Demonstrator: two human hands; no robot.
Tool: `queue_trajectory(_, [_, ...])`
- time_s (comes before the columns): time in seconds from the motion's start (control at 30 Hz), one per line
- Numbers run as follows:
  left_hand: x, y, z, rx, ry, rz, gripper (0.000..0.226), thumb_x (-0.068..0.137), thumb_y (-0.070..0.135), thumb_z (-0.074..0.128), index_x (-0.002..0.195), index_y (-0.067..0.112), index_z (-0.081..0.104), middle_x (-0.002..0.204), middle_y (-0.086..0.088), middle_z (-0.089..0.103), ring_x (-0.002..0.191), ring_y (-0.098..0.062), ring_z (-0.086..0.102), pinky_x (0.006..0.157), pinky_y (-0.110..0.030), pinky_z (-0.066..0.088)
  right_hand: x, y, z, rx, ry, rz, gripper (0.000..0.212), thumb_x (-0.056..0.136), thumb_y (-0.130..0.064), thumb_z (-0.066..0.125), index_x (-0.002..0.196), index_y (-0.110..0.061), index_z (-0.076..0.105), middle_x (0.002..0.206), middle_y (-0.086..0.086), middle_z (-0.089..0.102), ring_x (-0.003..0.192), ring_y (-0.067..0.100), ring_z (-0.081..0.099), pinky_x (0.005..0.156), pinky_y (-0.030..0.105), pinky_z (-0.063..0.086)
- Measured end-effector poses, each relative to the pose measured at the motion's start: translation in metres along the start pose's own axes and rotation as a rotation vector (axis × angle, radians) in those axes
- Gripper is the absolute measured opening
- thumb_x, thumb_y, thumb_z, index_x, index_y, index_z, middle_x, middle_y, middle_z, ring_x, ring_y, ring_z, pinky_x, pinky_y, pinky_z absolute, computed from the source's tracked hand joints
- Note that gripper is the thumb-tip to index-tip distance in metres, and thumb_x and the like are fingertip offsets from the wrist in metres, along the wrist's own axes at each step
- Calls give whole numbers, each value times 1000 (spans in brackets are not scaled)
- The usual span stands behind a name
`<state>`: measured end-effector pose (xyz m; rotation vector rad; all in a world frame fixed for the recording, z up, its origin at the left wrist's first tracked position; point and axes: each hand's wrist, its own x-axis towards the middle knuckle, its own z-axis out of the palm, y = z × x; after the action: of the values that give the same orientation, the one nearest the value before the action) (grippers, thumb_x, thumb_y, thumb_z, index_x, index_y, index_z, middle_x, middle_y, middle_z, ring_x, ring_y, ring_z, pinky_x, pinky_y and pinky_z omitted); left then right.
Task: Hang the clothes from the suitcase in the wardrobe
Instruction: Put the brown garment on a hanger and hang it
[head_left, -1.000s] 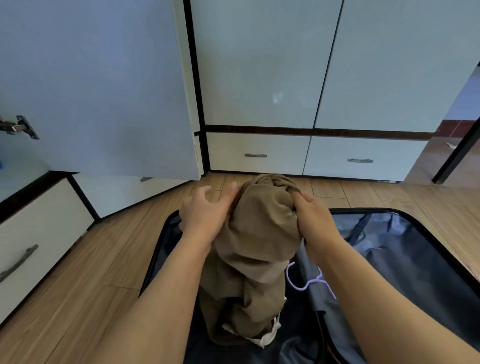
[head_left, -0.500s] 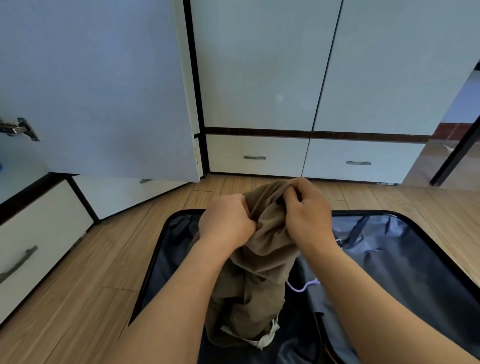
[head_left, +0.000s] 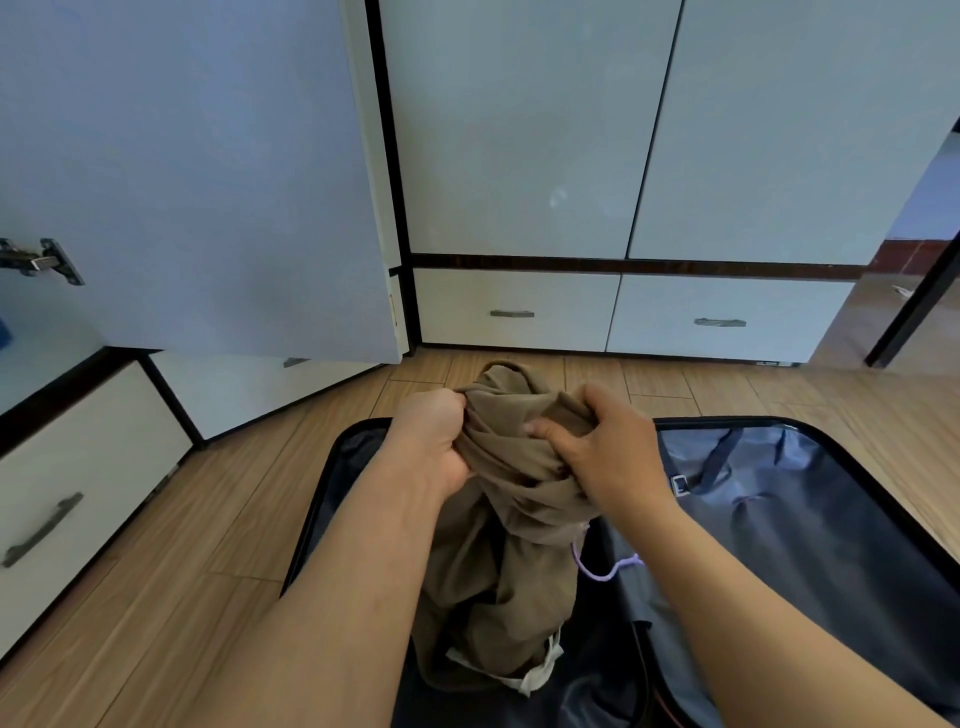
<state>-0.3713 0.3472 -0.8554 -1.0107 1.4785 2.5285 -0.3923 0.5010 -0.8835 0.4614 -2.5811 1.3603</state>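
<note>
Soft matt cloth garment; shiny fabric lining in suitcase; smooth glossy wardrobe doors; metal handles; wood-look plank floor.

olive-brown garment, dark blue suitcase

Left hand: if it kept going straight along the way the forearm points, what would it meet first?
The left hand points up-frame and slightly right, toward the wardrobe. It already grips the brown garment, so that comes first; beyond it probably the floor, then the drawers. Depth is unclear.
</note>
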Motion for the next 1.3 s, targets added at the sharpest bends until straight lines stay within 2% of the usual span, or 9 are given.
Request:
queue_trajectory(0.13, [-1, 4, 2, 172, 74, 174, 24, 94, 30, 59, 108, 10, 63, 108, -13, 67, 99, -28, 64, 91, -45, 54, -4, 4, 3, -137, -167, -153, 26, 78, -16, 70, 65, -24, 49, 67, -11, 48, 68, 9, 46, 61, 24, 33])
queue_trajectory(0.3, [-18, -8, 5, 695, -146, 476, 71, 52, 48, 88, 109, 23, 54, 106, 7, 64, 98, -11, 61, 82, -28, 51, 17, -18, -7, 495, -84, 540, 26, 92, 3, 40, 91, -7, 63, 85, 12, 60, 79, 22, 53, 67, 29, 44])
queue_trajectory(0.5, [-1, -19, 7, 1278, 85, 724, 35, 79, 30, 75, 110, 23, 60, 104, 1, 59, 97, -20, 57, 80, -34, 49, 25, -12, -9, 762, -42, 736, 11, 93, -4, 46, 95, -5, 57, 85, 14, 61, 76, 27, 61, 70, 38, 54])
queue_trajectory(0.57, [2, -16, -1, 1067, 16, 594, 18, 85, 22, 71, 101, 22, 65, 100, 1, 66, 94, -19, 61, 81, -34, 51, 28, -9, -16, 736, -84, 792, 11, 87, -7, 58, 96, -5, 65, 94, 17, 68, 89, 31, 65, 86, 44, 55])
queue_trajectory(0.73, [-4, -5, -20, 251, -218, 33, 18, 90, 4, 61, 107, 8, 64, 99, -16, 71, 93, -28, 67, 80, -45, 56, 17, -6, -38, 686, -533, 709, 54, 58, -23, 83, 105, 0, 69, 99, 16, 73, 88, 27, 69, 80, 35, 56])
queue_trajectory(0.87, [-9, -2, -11, -194, -303, -138, 35, 85, -4, 47, 118, -5, 58, 116, -24, 63, 100, -33, 63, 82, -45, 53, 16, 1, -30, 845, -424, 715, 45, 68, -37, 75, 96, -2, 72, 96, 15, 74, 80, 22, 70, 76, 32, 58])
queue_trajectory(1.03, [-22, -12, 3, -32, -467, -142, 41, 75, 21, 62, 112, 3, 67, 111, -19, 67, 102, -32, 62, 99, -44, 47, 17, 8, -12, 638, -76, 459, 62, 86, -44, 65, 104, 15, 58, 96, 32, 64, 78, 23, 57, 74, 37, 49])
queue_trajectory(1.2, [-19, -13, 1, 10, -432, -79, 22, 89, 19, 59, 92, 2, 73, 95, -17, 72, 82, -26, 70, 83, -40, 55, 8, -2, -13, -5, 261, 96, 28, 78, -44, 73, 80, -20, 57, 82, -8, 54, 80, 9, 50, 64, 22, 33])
queue_trajectory(1.3, [-9, -8, -7, -84, -386, 20, 24, 96, 20, 52, 100, 5, 70, 99, -16, 72, 86, -26, 70, 81, -39, 53, 8, -21, -19, 121, 6, 20, 35, 75, -54, 70, 68, -21, 59, 75, -7, 56, 74, 7, 51, 66, 20, 36])
